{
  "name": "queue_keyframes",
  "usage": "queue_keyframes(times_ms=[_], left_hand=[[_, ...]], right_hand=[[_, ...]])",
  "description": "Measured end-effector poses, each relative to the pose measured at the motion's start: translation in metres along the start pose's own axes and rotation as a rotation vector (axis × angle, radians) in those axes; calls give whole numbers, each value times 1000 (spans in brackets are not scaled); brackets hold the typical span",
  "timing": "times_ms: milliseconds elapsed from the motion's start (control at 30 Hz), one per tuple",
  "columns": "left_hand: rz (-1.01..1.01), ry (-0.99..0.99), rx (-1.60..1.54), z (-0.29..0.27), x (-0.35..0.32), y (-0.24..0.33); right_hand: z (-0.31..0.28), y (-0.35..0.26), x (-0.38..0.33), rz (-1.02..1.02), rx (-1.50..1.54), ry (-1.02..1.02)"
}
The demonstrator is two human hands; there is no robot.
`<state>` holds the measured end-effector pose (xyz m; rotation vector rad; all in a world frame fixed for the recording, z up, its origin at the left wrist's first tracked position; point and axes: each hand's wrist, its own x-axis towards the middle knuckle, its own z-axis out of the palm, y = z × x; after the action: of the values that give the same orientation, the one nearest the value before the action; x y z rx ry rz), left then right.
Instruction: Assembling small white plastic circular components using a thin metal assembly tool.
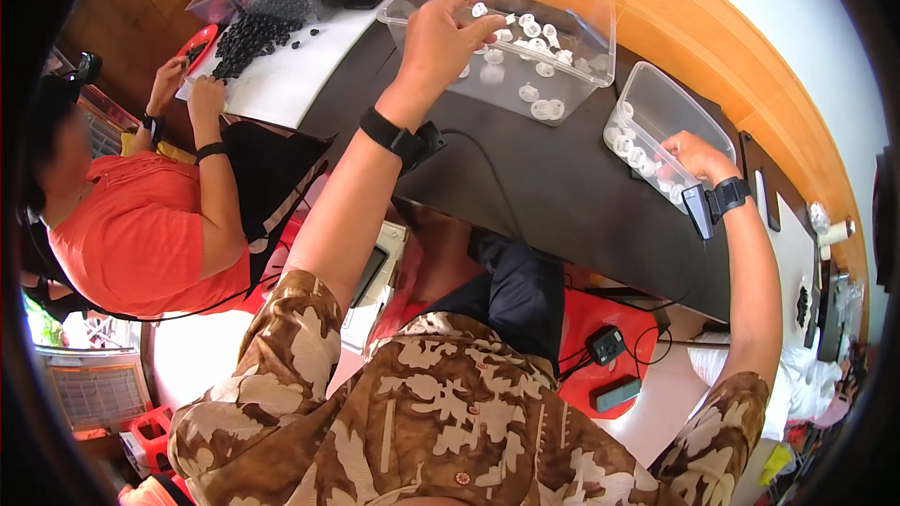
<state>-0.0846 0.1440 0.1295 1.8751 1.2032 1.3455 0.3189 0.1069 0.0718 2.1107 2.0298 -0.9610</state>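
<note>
My left hand (439, 45) is raised over the left part of a large clear plastic bin (614, 33), thumb and fingers apart. A small white round plastic part (479, 9) shows between the thumb and fingers; whether they touch it is unclear. More white plastic parts (534, 29) lie loose in that bin. To the right, my right hand (698, 157) reaches into a smaller clear plastic bin (670, 94), its fingers down among white plastic parts (626, 145). Those fingertips are hidden by the parts and the bin wall, so their grip cannot be made out.
Both bins stand on a dark table (562, 164) against a wood-panelled wall. At left, a person in red (141, 234) handles something near a pile of small black parts (253, 45) and a red dish (199, 42). A cable (502, 183) crosses the table toward my left wrist.
</note>
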Motion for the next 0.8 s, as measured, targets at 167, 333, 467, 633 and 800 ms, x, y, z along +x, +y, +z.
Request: queue_keyframes(times_ms=[167,333,467,633,800], left_hand=[[-42,19,-199,-6,-32,15],[-93,-305,-538,26,-100,17],[-113,-469,-664,72,-148,8],[-184,-454,-902,98,-171,20],[-185,-505,-849,106,-182,4]], right_hand=[[-3,5,-9,-139,-132,99],[-19,-15,-65,-65,126,295],[-1,-53,-111,-290,536,400],[81,-96,-128,-378,1030,185],[128,-104,-122,-371,1139,115]])
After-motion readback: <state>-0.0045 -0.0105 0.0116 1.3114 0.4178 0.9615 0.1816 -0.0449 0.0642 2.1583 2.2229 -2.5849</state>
